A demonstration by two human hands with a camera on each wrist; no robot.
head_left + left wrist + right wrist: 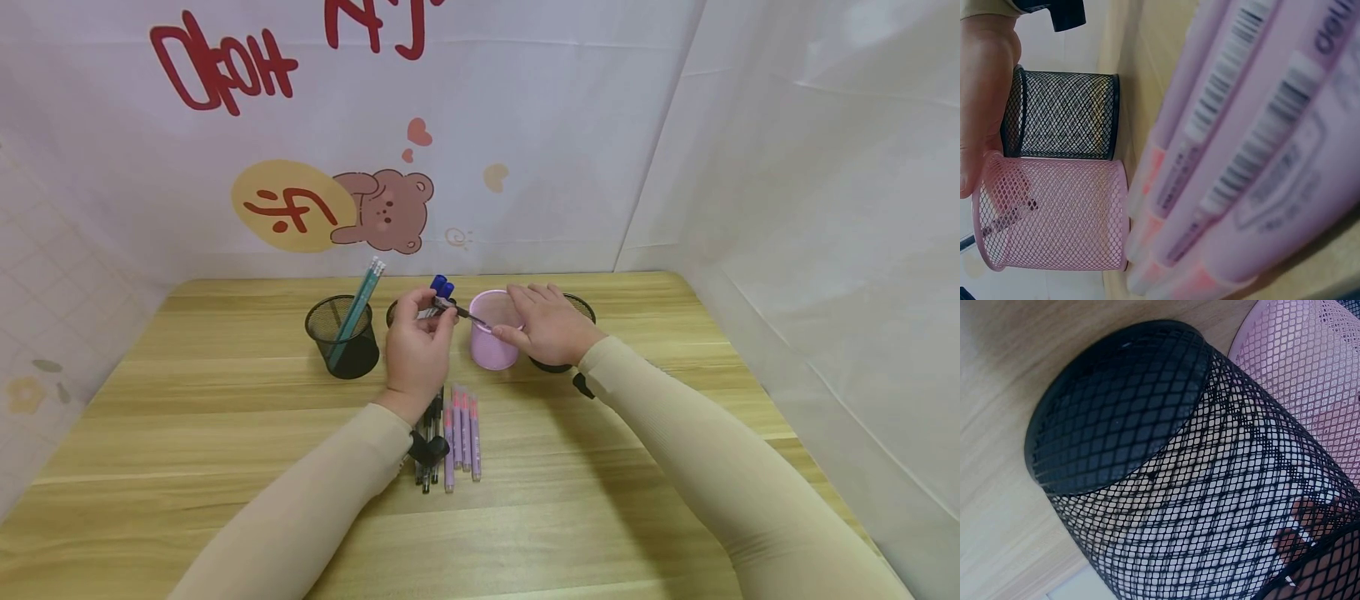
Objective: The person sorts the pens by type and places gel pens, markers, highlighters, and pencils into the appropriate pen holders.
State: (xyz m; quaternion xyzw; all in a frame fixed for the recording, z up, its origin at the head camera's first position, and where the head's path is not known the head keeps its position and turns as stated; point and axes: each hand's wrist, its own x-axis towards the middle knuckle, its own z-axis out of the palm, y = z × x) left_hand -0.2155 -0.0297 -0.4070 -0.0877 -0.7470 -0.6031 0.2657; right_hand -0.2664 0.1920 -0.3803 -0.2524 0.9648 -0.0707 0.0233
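Note:
My left hand [416,350] pinches a slim dark pen [474,317] between thumb and fingers, tilted toward the pink mesh pen cup [495,354]. In the left wrist view the pen's end shows through the mesh [1054,212], inside the rim. My right hand [555,321] rests at the pink cup's right rim, fingers straight. It partly hides a black mesh cup [583,307] beside the pink one. Behind the left hand, another black cup [391,314] holds blue-capped markers [447,289].
At the left stands a black mesh cup [352,358] holding teal pencils [356,308]. In front of the cups lie several purple highlighters [465,433] and several black pens [426,479], partly under the left wrist. A printed white curtain [555,167] hangs behind the table.

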